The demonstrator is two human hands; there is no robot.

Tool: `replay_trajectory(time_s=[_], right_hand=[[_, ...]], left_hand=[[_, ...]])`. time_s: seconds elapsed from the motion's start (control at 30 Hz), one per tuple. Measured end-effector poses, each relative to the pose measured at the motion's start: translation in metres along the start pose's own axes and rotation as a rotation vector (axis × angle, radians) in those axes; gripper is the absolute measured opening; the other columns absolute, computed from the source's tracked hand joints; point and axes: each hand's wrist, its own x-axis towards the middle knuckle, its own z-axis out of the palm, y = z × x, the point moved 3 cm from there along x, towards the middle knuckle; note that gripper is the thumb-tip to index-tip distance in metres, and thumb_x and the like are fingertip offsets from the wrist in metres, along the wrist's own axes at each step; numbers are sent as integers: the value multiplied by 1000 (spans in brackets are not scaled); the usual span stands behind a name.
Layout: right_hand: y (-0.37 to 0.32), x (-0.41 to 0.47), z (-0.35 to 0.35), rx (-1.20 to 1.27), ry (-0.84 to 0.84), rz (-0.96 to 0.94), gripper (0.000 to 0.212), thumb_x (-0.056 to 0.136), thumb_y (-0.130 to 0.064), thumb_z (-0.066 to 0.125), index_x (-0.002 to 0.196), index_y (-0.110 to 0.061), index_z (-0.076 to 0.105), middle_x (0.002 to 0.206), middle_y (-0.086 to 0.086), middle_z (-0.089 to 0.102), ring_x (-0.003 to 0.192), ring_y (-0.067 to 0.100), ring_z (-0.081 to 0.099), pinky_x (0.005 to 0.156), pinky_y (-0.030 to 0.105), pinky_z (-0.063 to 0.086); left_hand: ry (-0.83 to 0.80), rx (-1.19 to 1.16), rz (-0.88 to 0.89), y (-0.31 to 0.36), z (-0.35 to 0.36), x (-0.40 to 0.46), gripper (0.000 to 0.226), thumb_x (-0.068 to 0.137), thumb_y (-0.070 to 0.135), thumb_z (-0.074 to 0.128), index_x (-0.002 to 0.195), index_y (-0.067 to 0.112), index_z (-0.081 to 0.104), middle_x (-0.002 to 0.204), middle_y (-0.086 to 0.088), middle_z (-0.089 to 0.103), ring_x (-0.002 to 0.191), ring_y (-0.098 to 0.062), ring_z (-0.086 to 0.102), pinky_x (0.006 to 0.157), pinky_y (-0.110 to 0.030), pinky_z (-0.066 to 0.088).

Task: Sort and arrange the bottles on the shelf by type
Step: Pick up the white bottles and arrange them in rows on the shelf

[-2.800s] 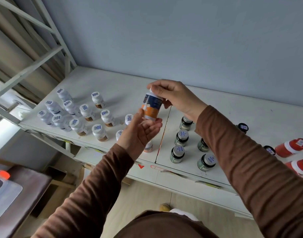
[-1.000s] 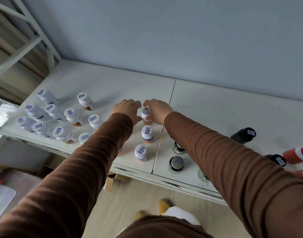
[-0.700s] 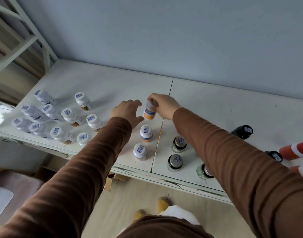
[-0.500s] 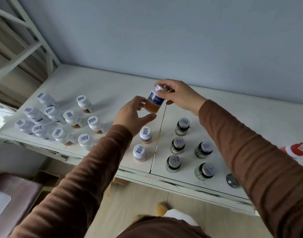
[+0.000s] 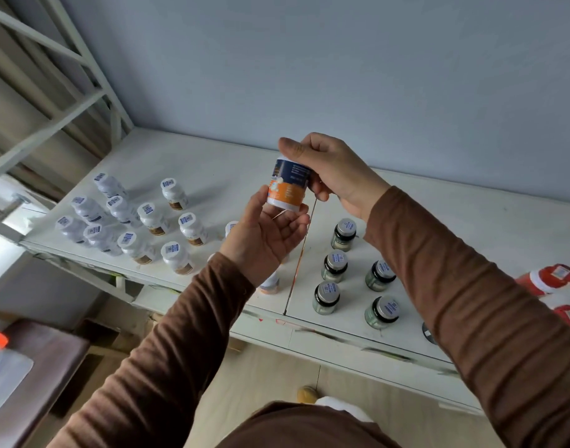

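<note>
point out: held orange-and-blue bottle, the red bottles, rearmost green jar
orange-and-blue bottle (image 5: 287,185): head view, middle of its label.
red bottles (image 5: 550,279): head view, cap end of the upper one.
rearmost green jar (image 5: 344,233): head view, its neck below the lid.

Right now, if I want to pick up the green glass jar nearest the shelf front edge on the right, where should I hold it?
Take the green jar by its silver cap, coming from straight above: it stands upright, and neighbouring jars leave free space around it.

Blue-and-orange bottle (image 5: 287,185) between right hand (image 5: 333,171) and left hand (image 5: 267,236), above white shelf (image 5: 212,169).
</note>
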Motion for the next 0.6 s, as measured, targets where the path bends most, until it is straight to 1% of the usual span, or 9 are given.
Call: replay_trajectory(time_s=[0.07, 0.17, 0.27, 0.33, 0.37, 0.43, 0.5, 0.57, 0.6], right_hand=[[-2, -2, 3, 10, -4, -11, 45, 84, -53, 69, 90, -11, 53, 66, 2, 57, 44, 13, 40, 38, 22, 31], [-5, -5, 4, 9, -21, -23, 44, 86, -52, 68, 90, -11, 53, 68, 3, 56, 46, 14, 41, 39, 23, 31], [-4, -8, 3, 34, -69, -25, 36, 90, -48, 64, 86, -13, 58, 72, 2, 56, 56, 15, 45, 45, 23, 35], [-1, -8, 1, 62, -106, -19, 31, 93, -46, 61, 90, -16, 66, 78, 1, 57, 64, 14, 48, 52, 23, 39], [0, -9, 0, 74, -122, -18, 30, 94, -45, 60, 93, -16, 69, 81, 0, 60, 69, 14, 51, 56, 24, 42], [5, -9, 1, 93, -150, -22, 29, 96, -43, 58, 99, -17, 70, 88, -1, 65, 80, 15, 56, 66, 26, 46], [9, -10, 1, 99, -167, -30, 29, 97, -41, 56, 105, -16, 68, 96, 0, 69, 87, 15, 61, 74, 30, 49], [12, -11, 2, 93, -191, -38, 29, 97, -40, 57, 111, -17, 67, 102, 0, 70, 92, 14, 64, 79, 31, 50], [13, -11, 2, 92, -208, -41, 29, 97, -38, 57, 114, -17, 67, 105, 0, 71, 95, 15, 64, 82, 32, 50]], left_hand=[[-10, -22, 2, 0, 1, -4, 56, 97, 51, 39, 126, 5, 54, 91, -9, 65, 83, -17, 63, 82, -26, 54], [1, -4, 23, 1, 1, -9, 54, 97, 49, 41, 122, 4, 57, 91, -10, 66, 83, -17, 65, 82, -26, 55], [69, 60, 129, 3, -1, -11, 41, 94, 40, 53, 115, 5, 59, 94, -13, 68, 83, -19, 67, 82, -26, 56], [93, 206, 282, 8, -3, -15, 31, 88, 30, 66, 109, 7, 60, 94, -12, 67, 85, -18, 65, 83, -24, 55], [102, 306, 358, 11, -3, -17, 31, 84, 24, 70, 108, 9, 59, 95, -11, 68, 86, -16, 65, 81, -22, 54], [162, 503, 478, 14, -1, -23, 39, 80, 14, 76, 111, 6, 54, 99, -14, 69, 86, -14, 66, 76, -20, 52], [252, 639, 554, 15, -1, -26, 44, 79, 12, 78, 113, 4, 51, 102, -18, 68, 87, -17, 66, 78, -27, 55], [316, 726, 582, 15, -3, -26, 47, 77, 17, 82, 112, 8, 51, 103, -18, 68, 88, -25, 66, 83, -36, 55], [335, 756, 584, 14, -6, -26, 48, 75, 21, 84, 110, 11, 52, 102, -18, 67, 90, -29, 66, 84, -39, 55]])
